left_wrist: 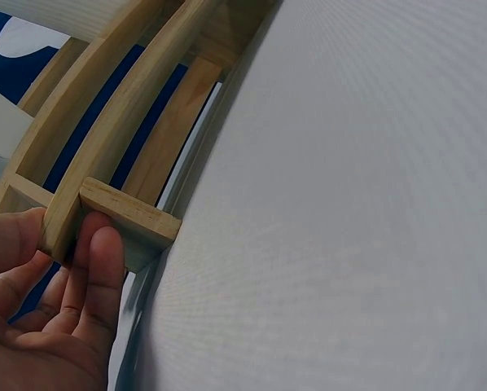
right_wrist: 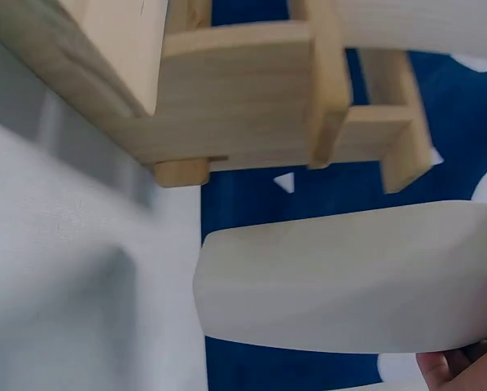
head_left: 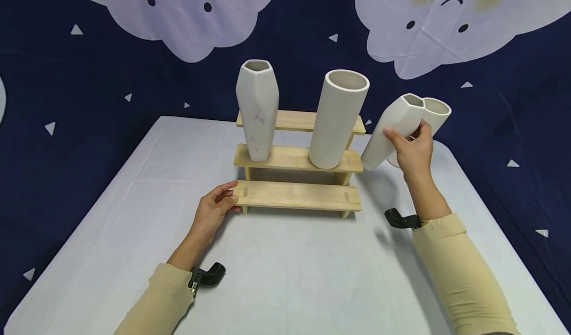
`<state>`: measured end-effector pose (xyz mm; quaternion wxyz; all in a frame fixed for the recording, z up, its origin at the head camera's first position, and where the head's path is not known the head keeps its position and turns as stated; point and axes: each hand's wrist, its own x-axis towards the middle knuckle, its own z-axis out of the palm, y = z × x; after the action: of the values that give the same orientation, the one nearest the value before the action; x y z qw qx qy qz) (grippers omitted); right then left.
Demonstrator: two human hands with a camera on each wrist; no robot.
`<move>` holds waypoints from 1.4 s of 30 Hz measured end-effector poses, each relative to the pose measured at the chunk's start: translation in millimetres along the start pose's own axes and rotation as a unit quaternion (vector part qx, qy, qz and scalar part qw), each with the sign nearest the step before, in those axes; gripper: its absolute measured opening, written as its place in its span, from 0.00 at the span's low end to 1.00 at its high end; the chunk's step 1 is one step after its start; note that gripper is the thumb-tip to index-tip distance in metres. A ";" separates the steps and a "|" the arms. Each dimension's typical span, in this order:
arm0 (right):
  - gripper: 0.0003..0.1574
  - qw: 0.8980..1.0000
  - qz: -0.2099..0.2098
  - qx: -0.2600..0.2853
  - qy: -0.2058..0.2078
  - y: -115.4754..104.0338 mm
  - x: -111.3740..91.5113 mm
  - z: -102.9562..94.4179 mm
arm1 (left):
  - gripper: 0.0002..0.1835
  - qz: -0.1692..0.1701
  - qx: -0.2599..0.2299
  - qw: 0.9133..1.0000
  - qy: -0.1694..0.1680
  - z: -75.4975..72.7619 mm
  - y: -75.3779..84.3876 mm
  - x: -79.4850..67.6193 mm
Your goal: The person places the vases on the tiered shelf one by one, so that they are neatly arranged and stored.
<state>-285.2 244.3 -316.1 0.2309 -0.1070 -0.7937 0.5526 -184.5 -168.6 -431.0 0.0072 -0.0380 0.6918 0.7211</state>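
Note:
A three-tier wooden shelf stand (head_left: 296, 195) stands on the table, and my left hand (head_left: 214, 213) pinches the left end of its lowest board, thumb on one face and fingers on the other in the left wrist view. My right hand (head_left: 415, 154) grips a white faceted vase (head_left: 392, 127) to the right of the stand. That vase leans, its mouth up and to the right, its narrow base beside the middle tier's right end. In the right wrist view the faceted vase (right_wrist: 349, 281) lies across the lower half, with only some fingertips showing.
On the middle tier stand another faceted vase (head_left: 257, 112) at the left and a wide white cylinder vase (head_left: 339, 119) at the right. Partly hidden behind the held vase is a white round-mouthed vase (head_left: 439, 112). A dark blue cloud-printed cloth (head_left: 303, 32) hangs behind the table (head_left: 285, 265).

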 end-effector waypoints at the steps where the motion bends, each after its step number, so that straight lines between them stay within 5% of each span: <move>1: 0.47 1.000 -0.001 0.002 0.001 -0.9 -3.3 -3.1 | 0.22 0.000 0.000 1.000 0.000 0.1 -0.2 -0.1; 13: 0.44 0.997 0.011 0.075 -0.007 -14.4 -48.9 -35.4 | 0.22 0.004 0.005 1.000 0.001 0.5 -0.9 -0.4; 23: 0.44 0.994 -0.063 0.062 -0.071 -35.0 -91.8 -39.8 | 0.23 0.003 0.009 1.000 0.005 0.5 2.3 -2.1; 31: 0.48 0.982 -0.106 0.042 -0.148 -50.7 -119.6 -31.5 | 0.23 0.004 0.006 1.000 0.003 1.2 1.9 -2.2; 42: 0.48 0.953 -0.141 0.127 -0.237 -65.5 -141.0 9.5 | 0.23 0.008 0.012 1.000 0.003 0.8 1.0 -0.8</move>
<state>-161.4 152.5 -293.1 0.1239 0.1702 -0.7557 0.6201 -183.9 -167.8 -429.9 -0.0001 -0.0348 0.7007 0.7127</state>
